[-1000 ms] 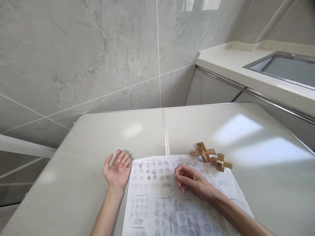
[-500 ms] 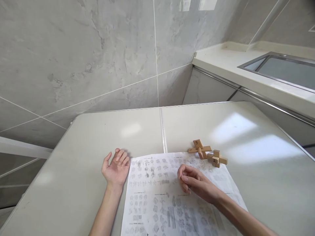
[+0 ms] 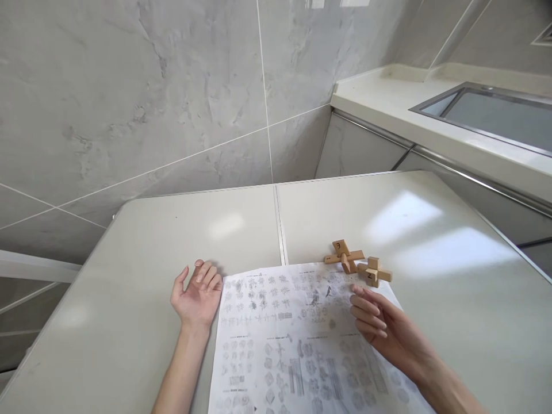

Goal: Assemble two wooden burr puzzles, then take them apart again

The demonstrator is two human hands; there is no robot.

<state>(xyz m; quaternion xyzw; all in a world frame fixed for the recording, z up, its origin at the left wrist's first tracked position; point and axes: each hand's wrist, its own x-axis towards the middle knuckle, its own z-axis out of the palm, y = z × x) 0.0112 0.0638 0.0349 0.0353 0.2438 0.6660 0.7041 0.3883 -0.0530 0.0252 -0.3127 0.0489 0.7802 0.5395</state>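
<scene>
My left hand (image 3: 199,292) rests palm up on the table beside the left edge of a printed paper sheet (image 3: 245,333); its fingers are loosely curled and it holds nothing. Above the right part of the sheet is my right hand (image 3: 382,322), fingers loosely bent and apart, with no object in it. Two wooden burr puzzles lie near the sheet's far right corner, close together. One wooden puzzle (image 3: 344,257) has crossed flat bars and a mark like a 3. The other wooden puzzle (image 3: 374,271), marked like a 2, is nearest my right fingertips.
The pale table (image 3: 142,241) has a seam across its middle and bright light patches on the right. A grey tiled wall (image 3: 172,86) stands behind it. At the right is a counter (image 3: 375,92) with a metal-framed sink (image 3: 478,115).
My right hand has moved right across the sheet, closer to the wooden puzzles, and its fingers have spread. The left hand stays in place. The view has shifted slightly.
</scene>
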